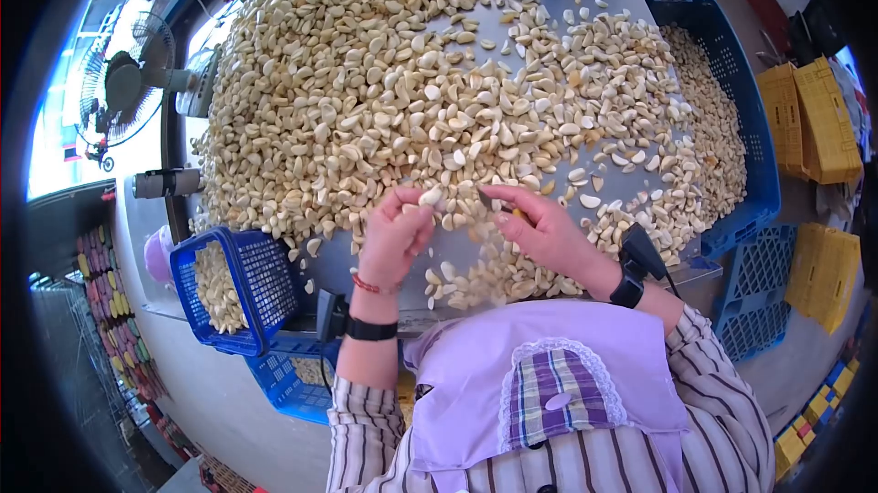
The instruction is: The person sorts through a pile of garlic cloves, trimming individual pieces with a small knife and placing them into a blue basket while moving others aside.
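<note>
Garlic clove (432, 197), pale and peeled-looking, sits at the fingertips of the left hand (393, 235), just above the near edge of a broad heap of loose cloves (357, 109). That hand is pinched on it between thumb and forefinger, with the other fingers curled in. The right hand (541, 226) is closed on a small knife (484, 199), its short dark blade pointing toward the clove but apart from it. The two hands are near each other, with a gap between them. Under the heap is a metal table (331, 268), bare in patches, and a smaller pile lies between the forearms. A red bracelet (370, 285) and a black strap (370, 331) circle the left wrist; another black strap (628, 289) circles the right. At the table's left corner stands a tilted blue basket (271, 281) with cloves inside, and at the right side a larger blue crate (764, 159) holds many more. Beyond the left edge is a fan (123, 91). The person wears a lilac apron (457, 392) over a striped shirt (722, 383).
</note>
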{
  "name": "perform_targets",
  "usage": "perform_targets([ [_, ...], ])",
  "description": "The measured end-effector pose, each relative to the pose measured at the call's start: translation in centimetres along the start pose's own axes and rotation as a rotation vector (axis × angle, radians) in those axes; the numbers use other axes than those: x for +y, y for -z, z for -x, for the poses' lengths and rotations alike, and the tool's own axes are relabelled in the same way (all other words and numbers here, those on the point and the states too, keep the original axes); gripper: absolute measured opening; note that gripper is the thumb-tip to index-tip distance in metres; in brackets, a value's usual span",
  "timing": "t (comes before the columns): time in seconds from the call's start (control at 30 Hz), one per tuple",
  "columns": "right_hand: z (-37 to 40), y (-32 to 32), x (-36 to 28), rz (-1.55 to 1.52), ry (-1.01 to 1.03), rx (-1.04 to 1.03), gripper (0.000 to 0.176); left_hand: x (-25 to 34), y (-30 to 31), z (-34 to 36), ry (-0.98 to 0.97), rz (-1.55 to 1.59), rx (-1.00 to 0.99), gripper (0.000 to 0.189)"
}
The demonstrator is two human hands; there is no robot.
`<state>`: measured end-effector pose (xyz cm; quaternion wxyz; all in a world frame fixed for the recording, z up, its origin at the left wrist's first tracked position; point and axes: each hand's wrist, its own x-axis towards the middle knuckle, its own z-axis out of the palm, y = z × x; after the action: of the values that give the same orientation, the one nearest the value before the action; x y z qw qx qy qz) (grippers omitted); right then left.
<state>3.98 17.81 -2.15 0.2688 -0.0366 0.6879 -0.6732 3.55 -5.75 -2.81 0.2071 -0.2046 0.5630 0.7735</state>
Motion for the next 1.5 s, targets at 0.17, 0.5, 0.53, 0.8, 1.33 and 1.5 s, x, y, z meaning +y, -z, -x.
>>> perform_targets([
  [0.17,0.4,-1.1,-0.6,-0.146,-0.023,-0.166,0.044,-2.6,-2.6,2.4,-0.09,0.156,-0.048,0.011],
  [0.5,0.1,-2.6,0.7,-0.172,0.27,-0.242,0.042,-4.4,-2.7,4.2,-0.116,0.599,-0.193,0.01],
  [0.53,0.2,-2.2,-0.4,-0.21,0.02,-0.242,0.041,-4.3,-2.7,4.2,-0.134,0.541,-0.133,0.01],
  [0.8,0.0,-1.5,-0.2,-0.313,-0.156,-0.204,0.044,-3.5,-4.1,3.3,-0.15,0.123,0.143,0.012],
  [1.33,-0.5,5.3,0.4,-0.615,-0.108,0.249,0.035,-2.1,-1.4,2.8,-0.202,0.725,-0.224,0.011],
  [1.5,0.4,7.9,0.0,-0.727,-0.008,0.428,0.037,-0.7,-3.3,-1.2,-0.079,0.357,-0.132,0.014],
])
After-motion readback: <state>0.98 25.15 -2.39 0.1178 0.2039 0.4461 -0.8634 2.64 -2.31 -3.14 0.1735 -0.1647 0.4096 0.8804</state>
